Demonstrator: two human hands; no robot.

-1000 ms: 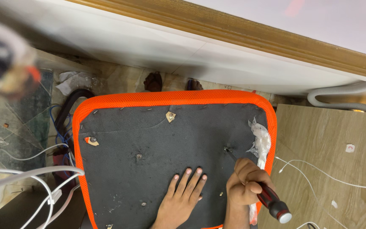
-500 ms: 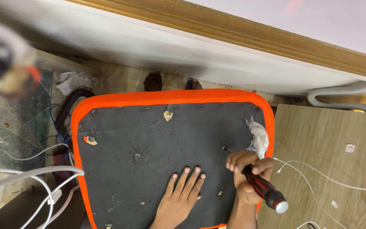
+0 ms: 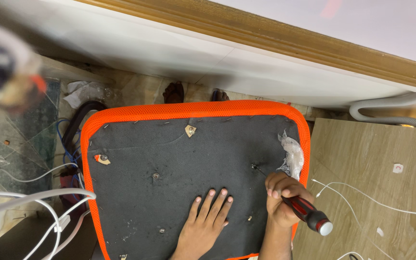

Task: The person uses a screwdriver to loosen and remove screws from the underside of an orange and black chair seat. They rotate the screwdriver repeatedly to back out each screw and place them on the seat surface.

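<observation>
With the left hand (image 3: 203, 224) flat, gripping nothing, on the upturned orange-rimmed seat (image 3: 193, 178), the right hand's (image 3: 285, 200) grip is closed on a red-black screwdriver (image 3: 309, 215) whose tip meets a screw (image 3: 254, 167) near the seat's right edge, apparently not fully driven.

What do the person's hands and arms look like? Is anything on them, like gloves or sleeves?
Both hands are bare. The left hand and right hand wear no gloves, and no rings or watch show. The forearms that show are bare too, with no sleeves. The fingernails are short and plain.
</observation>
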